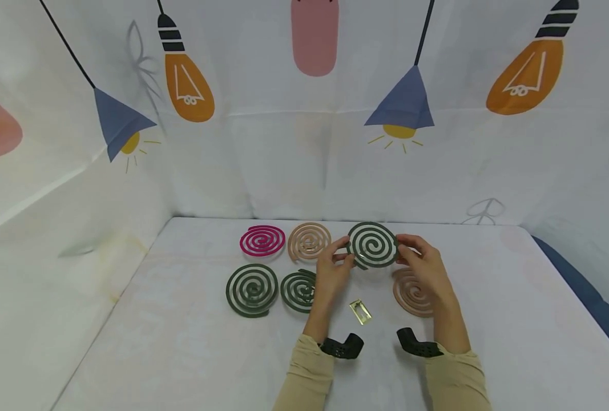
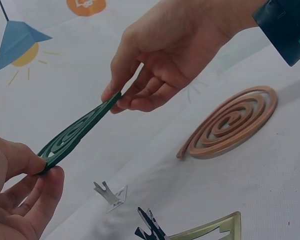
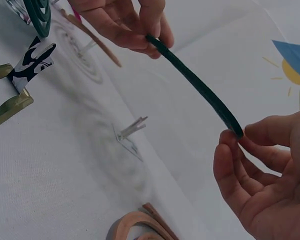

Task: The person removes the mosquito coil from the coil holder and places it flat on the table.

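Both hands hold up a green mosquito coil (image 1: 373,244) above the table's far part, thin and tilted in the wrist views. My left hand (image 1: 333,271) pinches its left edge between thumb and fingertips. At the opposite edge, thumb and fingers of my right hand (image 1: 427,265) pinch the rim. Below the raised coil stands a small silver metal stand (image 3: 131,131) with an upright prong. Nearer the wrists lies a gold-coloured metal stand (image 2: 236,227), a flat frame with a raised forked tab. A tan coil (image 2: 233,122) sits near the right hand, which partly covers it in the head view.
Left of the hands are a pink coil (image 1: 262,240), another tan coil (image 1: 309,238), a green coil (image 1: 253,290) and a second green coil (image 1: 290,291) partly behind the left hand. A patterned white cloth (image 1: 283,154) hangs behind the white table (image 1: 181,342).
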A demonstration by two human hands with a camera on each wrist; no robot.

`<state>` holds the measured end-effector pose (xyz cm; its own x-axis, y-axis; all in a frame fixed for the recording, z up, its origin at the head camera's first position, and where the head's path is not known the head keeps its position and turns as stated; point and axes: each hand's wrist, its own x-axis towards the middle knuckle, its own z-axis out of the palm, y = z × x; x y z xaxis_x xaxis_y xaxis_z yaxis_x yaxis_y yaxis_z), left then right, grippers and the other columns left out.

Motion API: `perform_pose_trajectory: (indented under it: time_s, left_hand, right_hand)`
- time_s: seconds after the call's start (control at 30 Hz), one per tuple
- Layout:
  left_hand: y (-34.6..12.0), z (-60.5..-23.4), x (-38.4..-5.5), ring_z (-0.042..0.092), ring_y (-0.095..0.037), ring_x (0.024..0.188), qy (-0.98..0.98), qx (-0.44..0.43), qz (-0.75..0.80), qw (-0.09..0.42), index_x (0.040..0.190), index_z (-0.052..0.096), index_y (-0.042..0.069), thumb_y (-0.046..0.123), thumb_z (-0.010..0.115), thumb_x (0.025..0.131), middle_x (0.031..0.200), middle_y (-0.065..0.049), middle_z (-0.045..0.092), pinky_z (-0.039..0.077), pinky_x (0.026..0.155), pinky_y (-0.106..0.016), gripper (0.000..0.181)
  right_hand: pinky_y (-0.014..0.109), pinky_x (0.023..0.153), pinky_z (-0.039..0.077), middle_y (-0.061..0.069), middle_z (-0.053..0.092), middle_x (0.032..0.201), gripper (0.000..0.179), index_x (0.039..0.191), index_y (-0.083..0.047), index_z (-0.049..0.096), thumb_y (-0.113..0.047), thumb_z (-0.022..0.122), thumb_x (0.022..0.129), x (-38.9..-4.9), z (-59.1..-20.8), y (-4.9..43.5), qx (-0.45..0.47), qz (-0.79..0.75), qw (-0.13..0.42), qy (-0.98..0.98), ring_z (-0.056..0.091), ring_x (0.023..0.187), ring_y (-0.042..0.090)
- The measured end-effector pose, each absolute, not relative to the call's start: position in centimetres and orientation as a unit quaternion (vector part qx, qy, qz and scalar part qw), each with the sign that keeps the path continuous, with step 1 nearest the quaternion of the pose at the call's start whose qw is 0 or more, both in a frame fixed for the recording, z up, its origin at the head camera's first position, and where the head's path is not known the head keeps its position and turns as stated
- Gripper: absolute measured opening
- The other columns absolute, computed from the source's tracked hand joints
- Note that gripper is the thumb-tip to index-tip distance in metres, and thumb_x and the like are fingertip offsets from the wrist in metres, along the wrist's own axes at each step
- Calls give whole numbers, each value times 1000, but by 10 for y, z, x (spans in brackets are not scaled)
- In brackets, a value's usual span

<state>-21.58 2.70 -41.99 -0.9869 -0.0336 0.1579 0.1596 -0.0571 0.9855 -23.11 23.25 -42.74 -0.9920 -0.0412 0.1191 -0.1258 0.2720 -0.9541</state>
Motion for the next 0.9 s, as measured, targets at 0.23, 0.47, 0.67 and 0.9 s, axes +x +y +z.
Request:
perform_pose_trajectory:
  time_s: [0.23,0.47,0.67,0.9]
  left_hand:
    - [30,-440,-226,64,-43,96,-668,-67,-739,56,121,58,-10,-10,57,84,120,-29,56,57,74,-32,37]
    - [35,-452,-230,66,-34,96,-683,-54,-727,56,119,62,-2,-7,60,84,117,-22,62,56,71,-24,36]
    - [36,-451,-229,67,-31,95,-686,-56,-723,49,126,57,0,-6,60,83,114,-21,61,56,70,-23,43]
    - [38,-449,-228,68,-25,94,-708,-51,-703,45,126,59,4,-4,61,84,116,-18,62,56,68,-20,43]
  right_hand:
    - [16,75,53,21,55,121,38,130,2,49,-18,50,98,-229,-427,239,42,589,39,-806,61,84,-5]
    - [21,76,54,22,54,120,38,133,1,49,-13,49,98,-226,-427,246,59,559,27,-826,61,82,-3]
    - [24,75,55,19,53,120,38,133,-1,50,-15,49,98,-225,-425,250,66,546,22,-835,62,82,-4]
    - [21,77,54,20,51,122,40,135,-2,48,-15,47,98,-223,-420,254,71,521,1,-850,60,86,-6]
